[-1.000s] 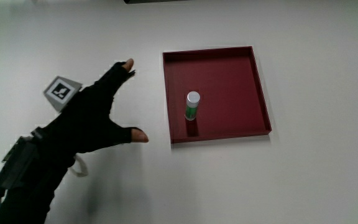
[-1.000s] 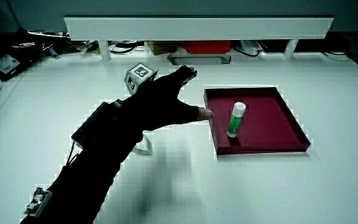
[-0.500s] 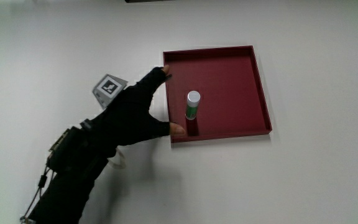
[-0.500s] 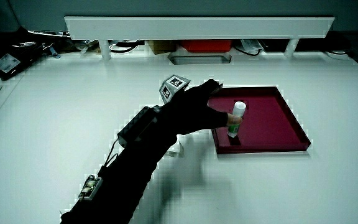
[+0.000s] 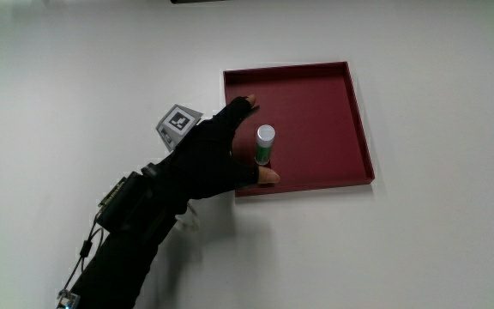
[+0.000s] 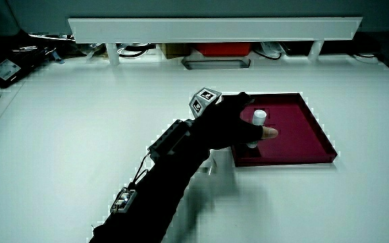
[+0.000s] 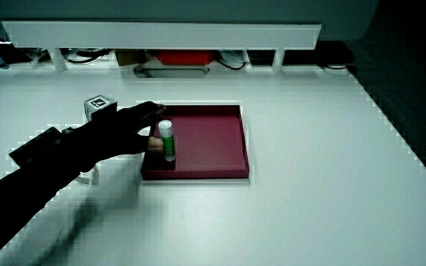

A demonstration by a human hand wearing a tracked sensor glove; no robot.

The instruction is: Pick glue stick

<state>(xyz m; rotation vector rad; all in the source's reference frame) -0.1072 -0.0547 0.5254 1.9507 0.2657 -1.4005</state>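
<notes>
Glue stick [image 5: 265, 145] is standing upright in a red tray [image 5: 333, 94], near the rim closest to the person, and we are watching the hand [image 5: 215, 159] curving around it, fingers open, thumb by its base, apparently not gripping. We are judging it light, rigid, smooth and easily toppled, so the green body below the white cap looks the best hold. Around it, a white table [image 5: 436, 240] is spreading toward a low partition [image 6: 215, 28].

the hand [image 5: 215, 159] has moved over the tray [image 5: 350, 112] to the glue stick [image 5: 265, 144].
</notes>
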